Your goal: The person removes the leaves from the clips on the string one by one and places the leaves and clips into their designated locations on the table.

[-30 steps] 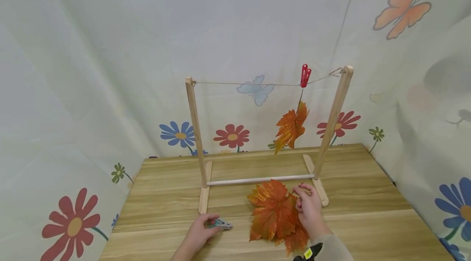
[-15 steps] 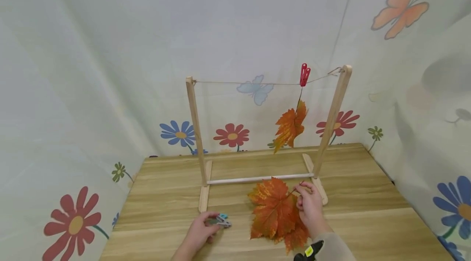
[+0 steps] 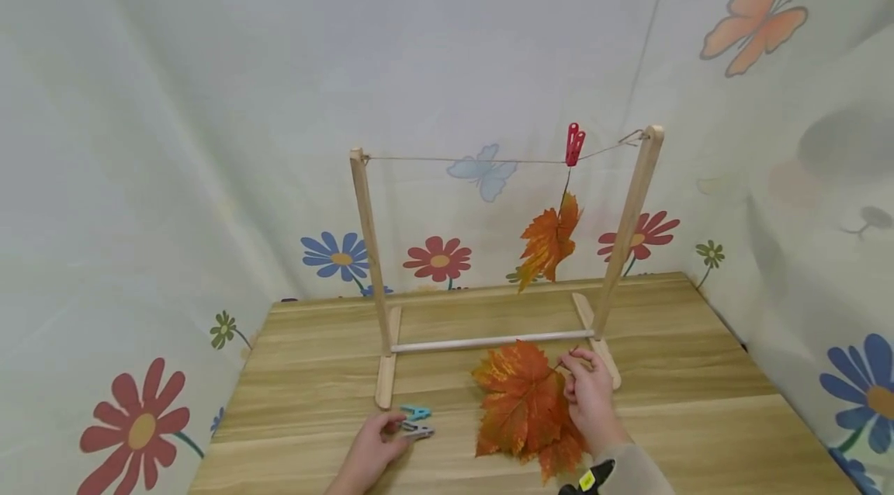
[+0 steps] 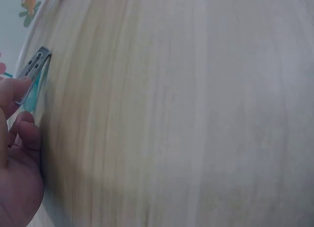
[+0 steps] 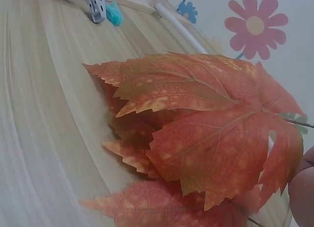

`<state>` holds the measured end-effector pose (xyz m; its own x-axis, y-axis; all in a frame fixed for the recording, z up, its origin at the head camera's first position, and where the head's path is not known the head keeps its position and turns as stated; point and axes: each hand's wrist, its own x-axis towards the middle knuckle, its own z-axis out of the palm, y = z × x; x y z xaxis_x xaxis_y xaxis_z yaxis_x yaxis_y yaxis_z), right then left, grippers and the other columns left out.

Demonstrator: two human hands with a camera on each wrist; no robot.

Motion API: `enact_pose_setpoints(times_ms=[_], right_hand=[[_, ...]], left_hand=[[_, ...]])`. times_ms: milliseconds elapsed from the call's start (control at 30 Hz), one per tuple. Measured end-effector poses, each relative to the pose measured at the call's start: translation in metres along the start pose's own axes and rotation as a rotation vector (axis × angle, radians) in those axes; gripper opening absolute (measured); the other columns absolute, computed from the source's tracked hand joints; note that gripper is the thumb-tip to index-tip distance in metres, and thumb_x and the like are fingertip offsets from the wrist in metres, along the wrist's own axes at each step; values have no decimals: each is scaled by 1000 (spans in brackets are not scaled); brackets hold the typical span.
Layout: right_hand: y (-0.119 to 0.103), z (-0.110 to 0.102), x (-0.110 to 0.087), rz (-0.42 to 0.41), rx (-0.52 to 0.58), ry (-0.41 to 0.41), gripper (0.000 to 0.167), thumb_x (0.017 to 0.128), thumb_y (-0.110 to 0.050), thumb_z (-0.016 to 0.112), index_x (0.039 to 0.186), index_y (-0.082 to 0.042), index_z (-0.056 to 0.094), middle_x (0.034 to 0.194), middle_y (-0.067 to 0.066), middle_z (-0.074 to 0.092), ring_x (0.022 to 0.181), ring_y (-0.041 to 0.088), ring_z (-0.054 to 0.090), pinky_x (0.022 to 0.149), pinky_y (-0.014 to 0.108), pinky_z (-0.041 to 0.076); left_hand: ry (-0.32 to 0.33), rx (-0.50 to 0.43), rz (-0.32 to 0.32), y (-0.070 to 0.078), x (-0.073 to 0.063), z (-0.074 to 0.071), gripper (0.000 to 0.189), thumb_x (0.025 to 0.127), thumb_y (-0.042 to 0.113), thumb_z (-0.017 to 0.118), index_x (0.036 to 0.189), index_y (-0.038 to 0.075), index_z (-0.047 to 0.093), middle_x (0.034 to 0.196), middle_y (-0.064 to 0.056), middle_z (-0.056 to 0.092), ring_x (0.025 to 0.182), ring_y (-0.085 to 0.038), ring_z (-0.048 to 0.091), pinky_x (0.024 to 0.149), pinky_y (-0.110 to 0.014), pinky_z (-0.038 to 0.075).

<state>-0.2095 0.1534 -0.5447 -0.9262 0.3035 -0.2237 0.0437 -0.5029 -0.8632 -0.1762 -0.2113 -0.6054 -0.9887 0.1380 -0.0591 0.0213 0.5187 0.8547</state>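
My left hand point(image 3: 370, 450) is low over the table at front left. Its thumb and fingers pinch a grey clothespin point(image 3: 419, 430), also plain in the left wrist view point(image 4: 38, 65). Right beside that one, a teal clothespin point(image 3: 417, 412) lies at the fingertips. With thumb and forefinger, my right hand point(image 3: 590, 394) pinches the thin stem of an orange-red artificial maple leaf point(image 3: 517, 402). More leaf point(image 5: 171, 202) shows underneath it, partly covered. Another leaf point(image 3: 550, 240) hangs by its stem from a red clothespin point(image 3: 575, 144) on the string.
A wooden frame point(image 3: 632, 235) stands at the back of the table point(image 3: 300, 371), its string point(image 3: 461, 160) tied between two posts. A white rod point(image 3: 489, 341) joins the feet low down, just behind the leaves. Flower-printed cloth point(image 3: 209, 130) surrounds the table.
The grey and teal clothespins, earlier bunched at my left fingers, now show apart, the teal one farther back. My right hand and its leaf have stayed nearly still.
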Motion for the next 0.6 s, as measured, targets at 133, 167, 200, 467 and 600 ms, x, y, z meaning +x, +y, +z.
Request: enact_pose_setpoints(times_ms=[133,167,200,467,600], right_hand=[[3,-4,2,7,-6,17,15,91,-5,59,97,-10,46,75,1,65,38,3,36,36,17,24],[3,-5,2,8,-5,22,15,91,-5,59,97,-10,46,74,1,65,38,3,36,36,17,24],[4,-6,3,9,-4,25,16,91,-5,59,97,-11,46,74,1,65,38,3,36,36,17,24],[6,-11,6,-1,-4,32,16,92,-3,57,97,-10,44,71,-2,64,37,3,36,35,17,23],[6,-13,7,-7,-28,38,16,91,-4,59,97,-9,44,72,-1,64,39,3,36,36,16,24]], left_hand=[[1,29,24,-5,-2,0,40,74,9,74,111,0,62,96,-9,52,82,-18,49,64,-23,43],[6,38,30,-5,-2,0,40,74,8,73,112,0,62,96,-9,52,81,-17,49,64,-23,43],[14,46,34,-6,-2,0,40,74,8,73,112,0,62,96,-8,52,81,-17,48,64,-23,43],[95,82,-5,-9,-3,4,42,72,8,73,113,4,63,97,-10,49,75,-16,47,60,-22,42],[152,161,0,-11,-3,5,43,70,8,73,112,3,64,95,-7,51,77,-15,50,63,-24,44]])
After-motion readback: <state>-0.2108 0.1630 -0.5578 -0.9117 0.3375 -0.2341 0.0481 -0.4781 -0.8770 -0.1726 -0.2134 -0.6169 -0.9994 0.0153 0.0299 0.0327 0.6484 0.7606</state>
